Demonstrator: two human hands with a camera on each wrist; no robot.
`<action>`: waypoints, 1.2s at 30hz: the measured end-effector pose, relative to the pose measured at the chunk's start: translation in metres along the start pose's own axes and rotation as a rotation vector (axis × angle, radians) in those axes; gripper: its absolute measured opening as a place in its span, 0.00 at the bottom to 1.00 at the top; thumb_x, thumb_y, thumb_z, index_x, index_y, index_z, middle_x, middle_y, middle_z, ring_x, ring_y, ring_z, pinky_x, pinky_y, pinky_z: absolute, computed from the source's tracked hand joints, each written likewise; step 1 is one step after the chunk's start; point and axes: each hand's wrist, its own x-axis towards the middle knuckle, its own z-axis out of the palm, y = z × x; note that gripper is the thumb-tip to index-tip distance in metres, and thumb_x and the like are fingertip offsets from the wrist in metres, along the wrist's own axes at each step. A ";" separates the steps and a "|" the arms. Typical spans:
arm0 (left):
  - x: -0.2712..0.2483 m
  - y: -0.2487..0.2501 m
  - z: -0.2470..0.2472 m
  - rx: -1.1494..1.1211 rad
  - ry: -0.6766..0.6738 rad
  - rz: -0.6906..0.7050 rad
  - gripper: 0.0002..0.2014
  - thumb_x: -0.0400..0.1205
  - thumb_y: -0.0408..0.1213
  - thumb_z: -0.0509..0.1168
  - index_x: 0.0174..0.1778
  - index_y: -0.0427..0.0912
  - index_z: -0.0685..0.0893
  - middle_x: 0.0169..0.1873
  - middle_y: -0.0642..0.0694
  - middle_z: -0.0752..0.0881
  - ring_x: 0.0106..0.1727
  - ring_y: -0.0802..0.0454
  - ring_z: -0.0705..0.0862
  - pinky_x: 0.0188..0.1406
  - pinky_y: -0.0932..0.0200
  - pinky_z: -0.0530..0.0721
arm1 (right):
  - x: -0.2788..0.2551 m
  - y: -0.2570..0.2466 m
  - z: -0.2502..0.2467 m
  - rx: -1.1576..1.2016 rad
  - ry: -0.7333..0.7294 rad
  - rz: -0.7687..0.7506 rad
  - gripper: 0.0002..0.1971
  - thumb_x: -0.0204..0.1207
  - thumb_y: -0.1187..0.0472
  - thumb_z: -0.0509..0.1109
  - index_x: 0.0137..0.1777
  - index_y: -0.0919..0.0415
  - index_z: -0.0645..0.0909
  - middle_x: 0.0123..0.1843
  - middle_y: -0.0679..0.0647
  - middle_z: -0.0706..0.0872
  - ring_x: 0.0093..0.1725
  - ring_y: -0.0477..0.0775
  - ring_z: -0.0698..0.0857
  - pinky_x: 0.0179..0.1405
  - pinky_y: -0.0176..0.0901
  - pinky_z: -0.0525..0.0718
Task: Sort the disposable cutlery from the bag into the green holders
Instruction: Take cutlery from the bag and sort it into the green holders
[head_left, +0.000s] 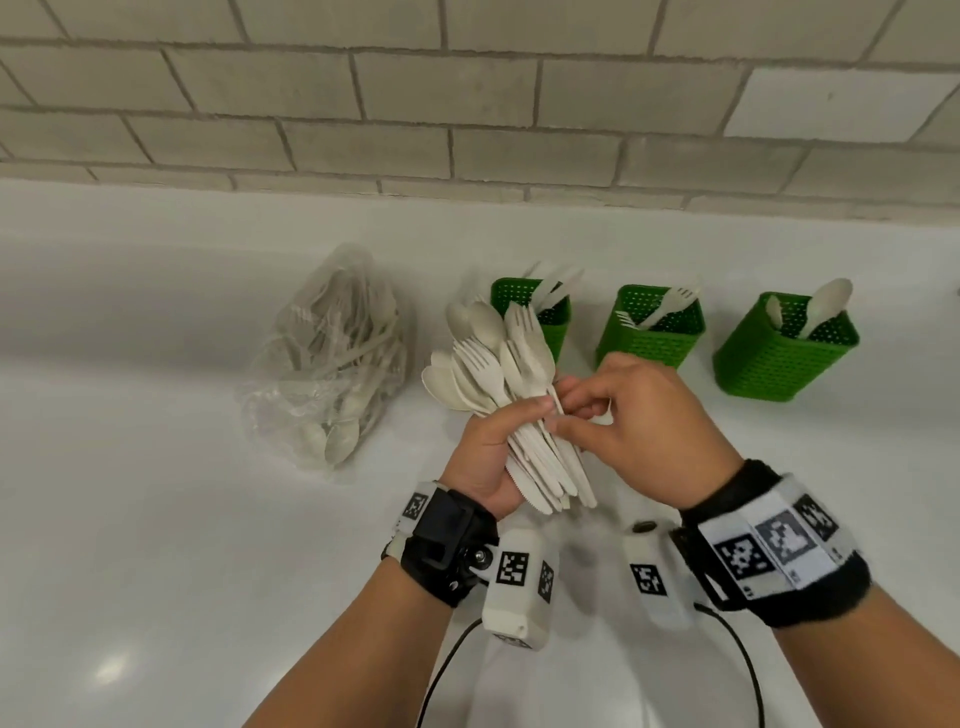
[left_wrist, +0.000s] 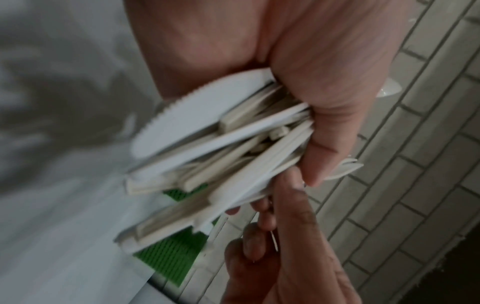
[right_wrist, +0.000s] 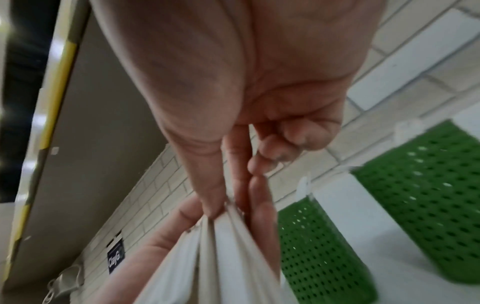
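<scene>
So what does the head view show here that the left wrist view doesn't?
Only the head view shows the plastic bag of cutlery, all three green holders and the bundle's spoon and fork heads. Only the left wrist view shows the serrated knife blade close up. Both show the left hand holding the cutlery bundle and the right hand pinching one piece.

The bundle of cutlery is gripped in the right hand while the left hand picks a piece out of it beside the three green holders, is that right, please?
Not quite: the hands are swapped. In the head view the left hand grips the bundle of cutlery, and the right hand pinches a piece out of it. The three green holders do stand just beyond.
</scene>
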 end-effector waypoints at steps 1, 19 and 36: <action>0.002 -0.006 0.005 0.001 -0.026 -0.007 0.15 0.66 0.31 0.78 0.49 0.39 0.92 0.49 0.41 0.91 0.53 0.46 0.90 0.55 0.53 0.87 | -0.005 0.005 -0.003 0.021 0.015 0.019 0.04 0.70 0.50 0.79 0.40 0.49 0.90 0.35 0.45 0.78 0.35 0.39 0.78 0.35 0.32 0.72; 0.026 -0.067 0.049 0.051 0.132 0.026 0.22 0.72 0.30 0.74 0.63 0.28 0.83 0.60 0.29 0.83 0.65 0.34 0.80 0.65 0.40 0.81 | -0.035 0.076 -0.047 0.359 -0.034 0.112 0.08 0.77 0.56 0.74 0.36 0.54 0.87 0.29 0.51 0.87 0.30 0.47 0.85 0.33 0.39 0.83; 0.043 -0.081 0.069 0.041 0.180 0.012 0.22 0.79 0.30 0.68 0.70 0.28 0.79 0.68 0.24 0.79 0.71 0.29 0.78 0.65 0.32 0.80 | -0.037 0.108 -0.071 0.565 -0.089 0.221 0.09 0.77 0.60 0.74 0.36 0.62 0.82 0.25 0.51 0.83 0.23 0.44 0.79 0.24 0.38 0.79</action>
